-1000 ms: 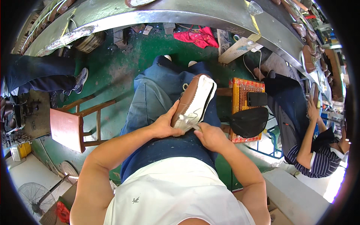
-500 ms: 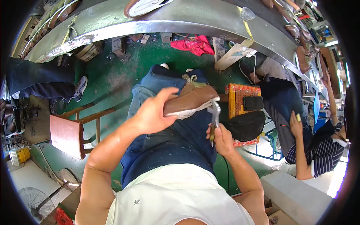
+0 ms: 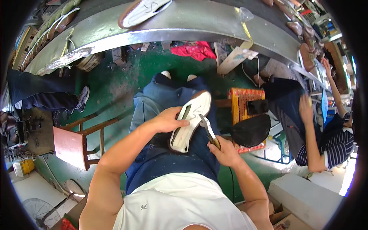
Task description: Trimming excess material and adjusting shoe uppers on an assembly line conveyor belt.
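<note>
Over my lap lies a brown shoe upper (image 3: 198,103) with its whitish underside turned up; a dark slot shows on its left side. My left hand (image 3: 170,119) grips it by its left edge, with the thumb laid across the underside. My right hand (image 3: 223,149) is closed round the handles of silver metal pincers (image 3: 208,129). The pincers' head lies at the right edge of the shoe's underside, and I cannot tell whether the jaws bite into the material.
A metal bench (image 3: 207,28) spans the far side, with another white-bottomed shoe (image 3: 145,13) on it. At the left stands a wooden stool (image 3: 71,147). To the right, a beaded seat (image 3: 237,101) carries a black pad (image 3: 251,130) and a phone; a co-worker in stripes (image 3: 327,147) sits beyond.
The shoe has been turned from its brown side to underside up, with its toe swung away from me. The pincers' head has moved from the toe to the right edge.
</note>
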{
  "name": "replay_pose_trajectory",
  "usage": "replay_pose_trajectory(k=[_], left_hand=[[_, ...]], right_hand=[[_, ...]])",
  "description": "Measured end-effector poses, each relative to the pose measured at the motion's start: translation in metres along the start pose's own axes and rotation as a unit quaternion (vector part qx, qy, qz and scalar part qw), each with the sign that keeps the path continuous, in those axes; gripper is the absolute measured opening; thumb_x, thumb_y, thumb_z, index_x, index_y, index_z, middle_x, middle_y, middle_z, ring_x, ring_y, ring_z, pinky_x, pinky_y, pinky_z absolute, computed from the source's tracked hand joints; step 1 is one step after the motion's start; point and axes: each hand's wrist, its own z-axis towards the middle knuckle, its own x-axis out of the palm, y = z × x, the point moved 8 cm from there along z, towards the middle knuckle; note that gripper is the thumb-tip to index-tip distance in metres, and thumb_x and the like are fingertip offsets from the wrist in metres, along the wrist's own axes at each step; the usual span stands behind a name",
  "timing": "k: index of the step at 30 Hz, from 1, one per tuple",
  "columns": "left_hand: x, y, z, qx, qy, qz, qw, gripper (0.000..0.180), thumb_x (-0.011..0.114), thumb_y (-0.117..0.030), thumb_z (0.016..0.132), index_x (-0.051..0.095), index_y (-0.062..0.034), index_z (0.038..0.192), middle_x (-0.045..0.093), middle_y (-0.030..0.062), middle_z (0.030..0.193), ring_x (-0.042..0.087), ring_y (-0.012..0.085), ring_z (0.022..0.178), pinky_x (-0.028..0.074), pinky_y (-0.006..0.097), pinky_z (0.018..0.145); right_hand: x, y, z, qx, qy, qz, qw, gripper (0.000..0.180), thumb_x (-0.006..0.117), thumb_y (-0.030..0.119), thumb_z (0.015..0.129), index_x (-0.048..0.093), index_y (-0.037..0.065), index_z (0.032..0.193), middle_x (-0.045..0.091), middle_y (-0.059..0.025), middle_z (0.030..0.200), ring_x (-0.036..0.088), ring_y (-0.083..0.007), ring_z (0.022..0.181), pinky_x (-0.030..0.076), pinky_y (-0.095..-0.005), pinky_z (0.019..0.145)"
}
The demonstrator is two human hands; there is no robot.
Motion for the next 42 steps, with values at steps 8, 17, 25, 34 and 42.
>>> replay_pose_trajectory(k=[8,17,25,34,42], left_hand=[[0.002,-0.024,-0.041,0.026,-0.178,0.215,0.960,0.022,0.058,-0.020,0.099,0.070,-0.0045,0.108,0.068,0.0222,0.081,0.066,0.0422,0.070,0.053,0.048,0.063],[0.015,-0.046,-0.042,0.114,-0.188,0.223,0.950,0.032,0.055,-0.030,0.103,0.068,-0.0017,0.111,0.073,0.0208,0.093,0.072,0.0355,0.087,0.057,0.044,0.076],[0.040,0.036,-0.003,0.001,0.002,-0.519,0.855,0.065,0.044,-0.042,0.109,0.028,-0.0059,0.160,0.046,0.0090,0.153,0.042,0.0202,0.141,0.031,0.035,0.118],[0.035,0.038,0.010,-0.031,-0.036,-0.362,0.931,0.081,0.066,-0.033,0.101,0.019,-0.0109,0.164,0.044,0.0079,0.156,0.042,0.0167,0.140,0.032,0.031,0.117],[0.033,0.035,0.008,-0.039,-0.096,-0.324,0.940,0.074,0.062,-0.023,0.103,0.020,-0.0097,0.163,0.047,0.0097,0.153,0.047,0.0173,0.135,0.036,0.029,0.114]], right_hand=[[-0.007,0.021,0.022,-0.093,0.032,-0.064,0.993,0.031,0.062,0.020,0.096,0.060,0.000,0.120,0.067,-0.0260,0.098,0.065,-0.0433,0.097,0.050,-0.0474,0.086],[-0.038,0.065,0.047,0.097,0.264,-0.198,0.939,0.029,0.059,0.027,0.098,0.061,-0.003,0.100,0.068,-0.0244,0.092,0.068,-0.0409,0.088,0.052,-0.0480,0.079],[0.006,0.032,0.061,-0.026,0.072,-0.191,0.979,0.025,0.061,0.024,0.098,0.057,-0.001,0.097,0.068,-0.0276,0.085,0.066,-0.0473,0.084,0.051,-0.0554,0.076],[0.011,0.006,0.048,0.090,0.074,0.008,0.993,0.030,0.065,0.027,0.096,0.061,-0.001,0.107,0.067,-0.0259,0.093,0.067,-0.0429,0.095,0.051,-0.0489,0.081],[-0.006,0.023,0.066,0.112,0.115,0.052,0.986,0.020,0.062,0.019,0.098,0.061,0.000,0.100,0.068,-0.0177,0.083,0.067,-0.0323,0.078,0.053,-0.0409,0.074]])
